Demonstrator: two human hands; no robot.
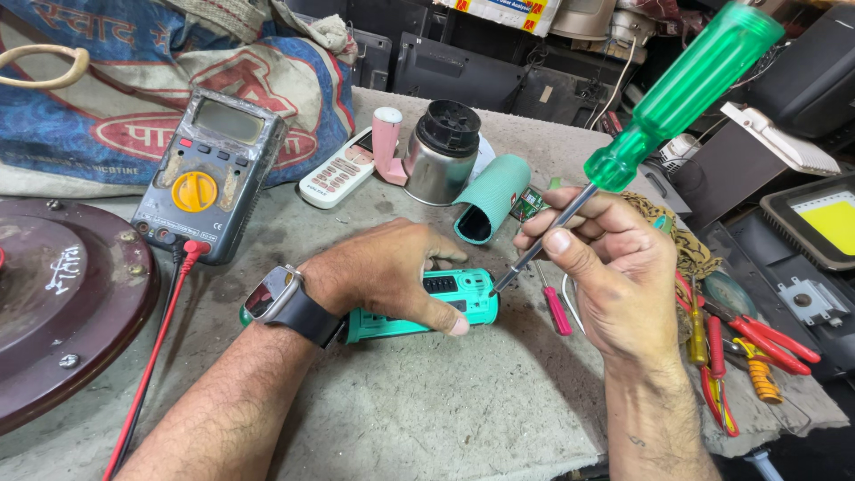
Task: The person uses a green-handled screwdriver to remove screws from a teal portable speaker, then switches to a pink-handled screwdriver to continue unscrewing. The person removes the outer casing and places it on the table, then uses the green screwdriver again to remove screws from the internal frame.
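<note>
Teal gadget (pixel 445 305) lies on its side mid-bench, on the grey mat (pixel 427 419). Left hand (pixel 387 272) clamps it down from above, thumb along the front edge. Right hand (pixel 614 267) pinches the shaft of a green-handled screwdriver (pixel 641 134); tip sits at the gadget's right end. Loose teal sleeve (pixel 492 198) lies just behind, with a steel cylinder (pixel 443 151) and white remote (pixel 338 169) further back. Multimeter (pixel 211 169) at back left, red lead (pixel 156 347) trailing forward. Red pliers (pixel 757 338) and a small pink screwdriver (pixel 557 307) to the right.
</note>
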